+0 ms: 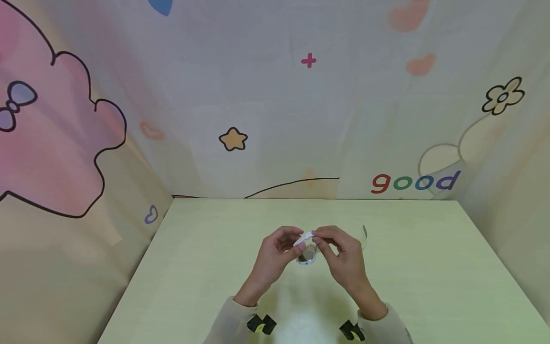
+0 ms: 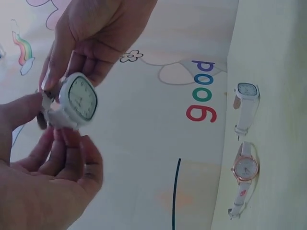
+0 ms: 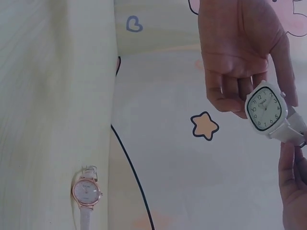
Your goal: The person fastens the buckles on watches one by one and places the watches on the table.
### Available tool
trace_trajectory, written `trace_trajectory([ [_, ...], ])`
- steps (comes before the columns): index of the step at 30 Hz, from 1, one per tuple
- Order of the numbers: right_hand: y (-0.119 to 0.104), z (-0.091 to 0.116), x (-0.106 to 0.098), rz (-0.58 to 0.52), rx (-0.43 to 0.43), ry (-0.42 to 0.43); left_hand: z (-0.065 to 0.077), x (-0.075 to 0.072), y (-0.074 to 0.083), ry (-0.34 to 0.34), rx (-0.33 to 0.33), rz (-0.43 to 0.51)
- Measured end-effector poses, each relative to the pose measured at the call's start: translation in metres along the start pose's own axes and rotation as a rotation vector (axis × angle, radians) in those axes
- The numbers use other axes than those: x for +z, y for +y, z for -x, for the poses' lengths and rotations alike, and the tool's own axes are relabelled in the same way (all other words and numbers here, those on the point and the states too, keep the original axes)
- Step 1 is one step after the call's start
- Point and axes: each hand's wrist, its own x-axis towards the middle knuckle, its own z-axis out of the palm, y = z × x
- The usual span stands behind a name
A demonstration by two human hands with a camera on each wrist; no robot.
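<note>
Low in the middle of the head view, the left hand (image 1: 275, 253) and right hand (image 1: 343, 255) pinch a white watch (image 1: 306, 248) between their fingertips (square face, held above the table (image 1: 429, 286)). Farther off lie a white-strapped watch (image 2: 246, 108) and a rose-gold watch (image 2: 244, 175).

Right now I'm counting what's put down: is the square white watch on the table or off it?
Off it: both hands hold the white watch up, above the table.
</note>
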Motion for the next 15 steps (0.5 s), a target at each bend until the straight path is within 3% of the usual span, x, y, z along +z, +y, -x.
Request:
trace_trajectory([
  [9, -0.003, -0.001, -0.005, 0.036, 0.115, -0.047, 0.002, -0.005, -0.002, 0.053, 0.01, -0.021],
  [15, -0.011, -0.005, -0.006, 0.119, 0.141, -0.077, 0.003, -0.004, 0.0, 0.081, 0.048, -0.112],
])
